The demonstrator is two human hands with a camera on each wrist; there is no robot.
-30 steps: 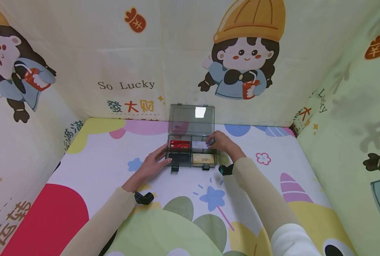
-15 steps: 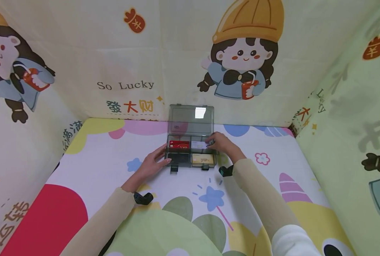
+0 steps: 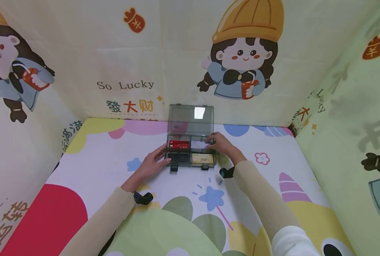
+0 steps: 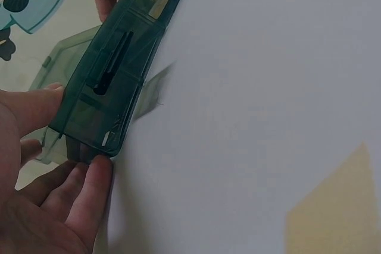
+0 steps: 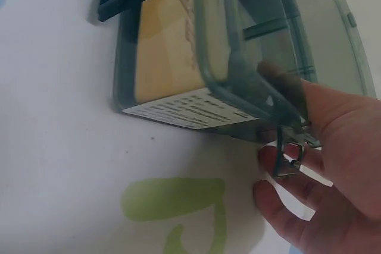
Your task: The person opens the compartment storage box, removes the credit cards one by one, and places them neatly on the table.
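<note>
A see-through grey-green plastic storage box [image 3: 190, 150] stands on the table with its lid [image 3: 183, 121] raised behind it. Its compartments hold a red VIP card [image 3: 179, 144], a pale card [image 3: 199, 144], dark contents [image 3: 178, 158] and a cream-yellow card stack [image 3: 202, 159]. My left hand [image 3: 150, 165] holds the box's left end, its thumb near the front corner and fingers along the side. At the right rear, my right hand [image 3: 222, 143] pinches the side wall; in the right wrist view the thumb [image 5: 286, 87] reaches inside, over the rim, with the fingers outside.
Two black latches [image 3: 174, 168] hang down at the box's front. A patterned cloth [image 3: 107, 167] covers the table, and printed sheets [image 3: 183, 64] rise at the back and both sides. Close behind the lid is the back sheet.
</note>
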